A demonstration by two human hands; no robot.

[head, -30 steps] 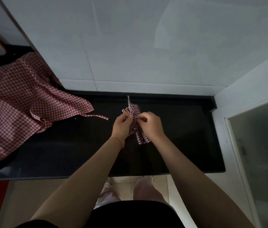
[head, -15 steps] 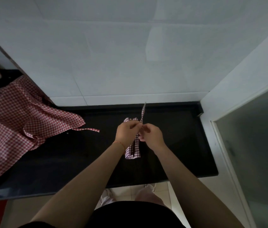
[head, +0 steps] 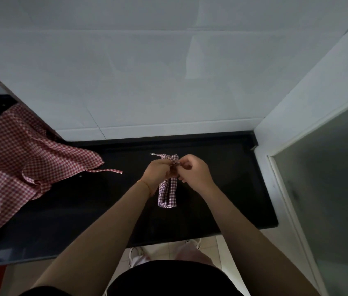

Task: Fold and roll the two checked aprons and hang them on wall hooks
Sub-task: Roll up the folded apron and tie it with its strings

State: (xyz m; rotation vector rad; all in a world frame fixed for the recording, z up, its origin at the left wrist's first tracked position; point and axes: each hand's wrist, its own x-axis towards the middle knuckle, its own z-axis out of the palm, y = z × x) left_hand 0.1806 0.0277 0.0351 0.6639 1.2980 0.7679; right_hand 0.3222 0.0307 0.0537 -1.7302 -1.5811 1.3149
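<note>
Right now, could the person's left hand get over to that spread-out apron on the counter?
Probably yes, once freed. The left hand and right hand both grip the rolled apron. Bare black counter lies between it and the spread apron.

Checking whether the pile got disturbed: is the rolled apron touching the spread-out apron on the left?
Apart. The head view shows bare black counter between the rolled apron and the spread-out apron, even its strap tip.
</note>
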